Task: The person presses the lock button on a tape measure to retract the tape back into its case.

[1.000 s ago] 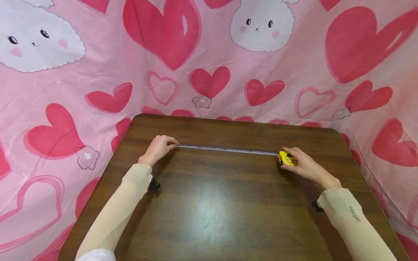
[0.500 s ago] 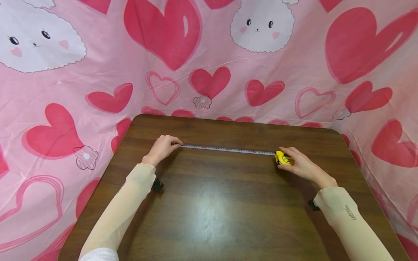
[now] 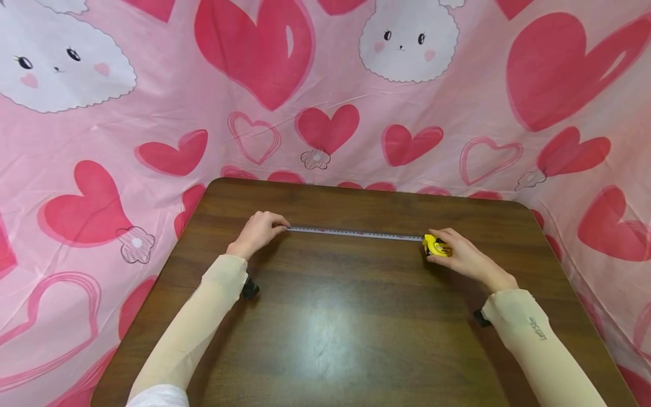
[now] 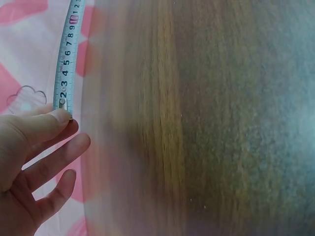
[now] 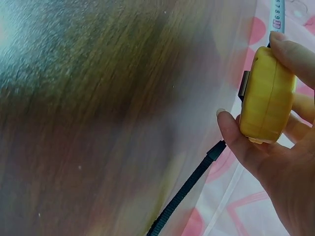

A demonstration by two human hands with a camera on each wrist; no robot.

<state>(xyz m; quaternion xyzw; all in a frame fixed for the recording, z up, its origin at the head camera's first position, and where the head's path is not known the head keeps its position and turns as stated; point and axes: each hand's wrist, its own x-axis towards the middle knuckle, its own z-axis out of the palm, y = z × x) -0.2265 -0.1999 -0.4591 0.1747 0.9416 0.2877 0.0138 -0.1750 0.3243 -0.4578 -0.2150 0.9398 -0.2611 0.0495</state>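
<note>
A yellow tape measure (image 3: 436, 246) is gripped in my right hand (image 3: 465, 257), its case between thumb and fingers in the right wrist view. Its pale blade (image 3: 356, 233) stretches left across the far part of the table to my left hand (image 3: 258, 230). In the left wrist view, the thumb and index finger pinch the blade's end (image 4: 63, 105) just below the 2 mark, and the other fingers spread loosely apart. A dark wrist strap (image 5: 184, 189) hangs from the case side in the right wrist view.
The brown wooden table (image 3: 325, 328) has rounded far corners. Behind and beside it hangs a pink cloth (image 3: 315, 73) printed with hearts and white animal faces. Small black wrist cameras (image 3: 250, 288) sit under both sleeved wrists.
Both hands have moved toward each other, the left to the right and the right to the left. The exposed stretch of blade between them has become shorter.
</note>
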